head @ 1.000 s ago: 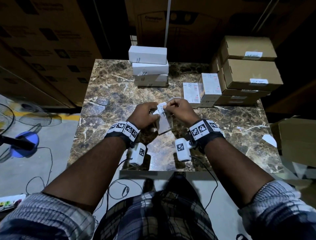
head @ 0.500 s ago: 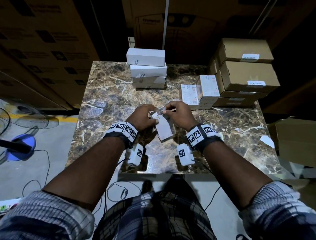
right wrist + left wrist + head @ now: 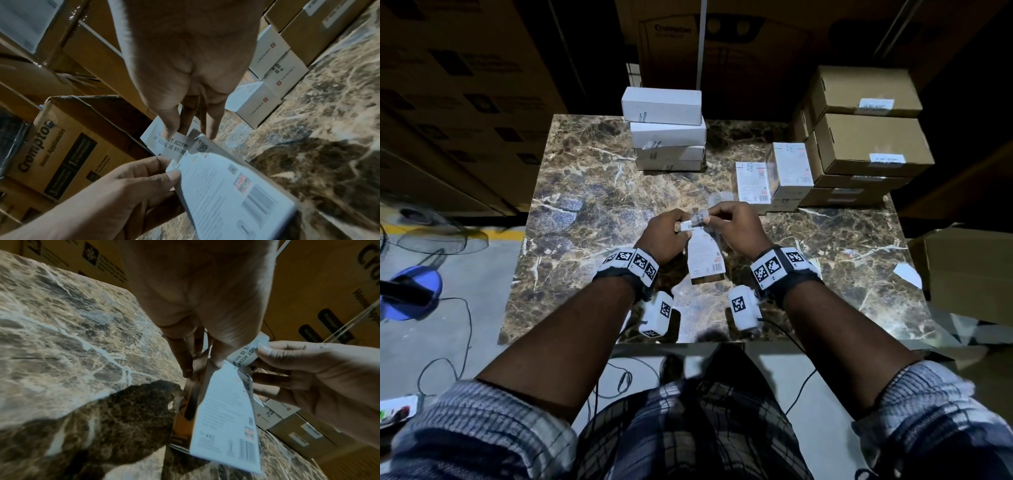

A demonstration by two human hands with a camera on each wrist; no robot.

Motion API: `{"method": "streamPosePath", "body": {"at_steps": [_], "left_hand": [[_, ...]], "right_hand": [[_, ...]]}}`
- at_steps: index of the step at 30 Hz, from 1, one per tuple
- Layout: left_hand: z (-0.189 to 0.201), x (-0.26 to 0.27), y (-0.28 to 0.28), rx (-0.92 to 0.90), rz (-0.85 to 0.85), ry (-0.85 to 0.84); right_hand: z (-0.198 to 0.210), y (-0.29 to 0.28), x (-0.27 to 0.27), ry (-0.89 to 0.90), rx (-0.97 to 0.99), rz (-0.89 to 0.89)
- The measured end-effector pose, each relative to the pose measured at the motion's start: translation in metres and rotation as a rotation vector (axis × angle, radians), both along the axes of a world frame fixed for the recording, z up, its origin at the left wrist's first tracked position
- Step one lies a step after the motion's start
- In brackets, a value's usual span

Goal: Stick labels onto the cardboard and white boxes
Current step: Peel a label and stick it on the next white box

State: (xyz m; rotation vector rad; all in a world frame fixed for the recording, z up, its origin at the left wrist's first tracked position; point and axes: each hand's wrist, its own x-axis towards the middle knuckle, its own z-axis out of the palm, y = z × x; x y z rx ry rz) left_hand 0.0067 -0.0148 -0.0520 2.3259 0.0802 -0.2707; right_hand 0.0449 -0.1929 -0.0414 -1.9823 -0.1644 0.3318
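Both hands hold a small white printed box (image 3: pixel 705 257) above the middle of the marble table (image 3: pixel 585 205). My left hand (image 3: pixel 681 228) grips the box's top end, thumb on its printed face (image 3: pixel 226 194). My right hand (image 3: pixel 710 219) pinches a white label (image 3: pixel 697 219) reading "DO NOT ACCEPT IF SEAL IS BROKEN" (image 3: pixel 172 144). One end of the label (image 3: pixel 246 353) meets the box's top edge (image 3: pixel 224 418); the other end is between my right thumb and fingers. How much of it is stuck down is hidden.
Three white boxes (image 3: pixel 666 126) are stacked at the back centre. Small printed white boxes (image 3: pixel 789 171) stand at the back right beside stacked, labelled cardboard boxes (image 3: pixel 866 144). A white paper scrap (image 3: pixel 907 274) lies near the right edge. Large cartons surround the table.
The box has turned from tilted to nearly straight in my hands. The label now lies across the box's top end, drawn towards the right hand.
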Motion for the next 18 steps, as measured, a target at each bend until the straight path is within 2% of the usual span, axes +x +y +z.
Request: {"method": "streamPosePath", "body": {"at_steps": [11,14,18], "left_hand": [[-0.017,-0.002,-0.001,0.044,0.014,0.062],[-0.023,-0.006,-0.002,0.001,0.010,0.089],[-0.024,-0.006,-0.003,0.057,-0.051,0.107]], "right_hand": [[-0.002,-0.004,-0.001,0.129,0.144,-0.088],[-0.005,-0.004,-0.002,0.178,0.099,-0.079],[-0.016,-0.007,-0.006,0.192,0.027,-0.100]]}}
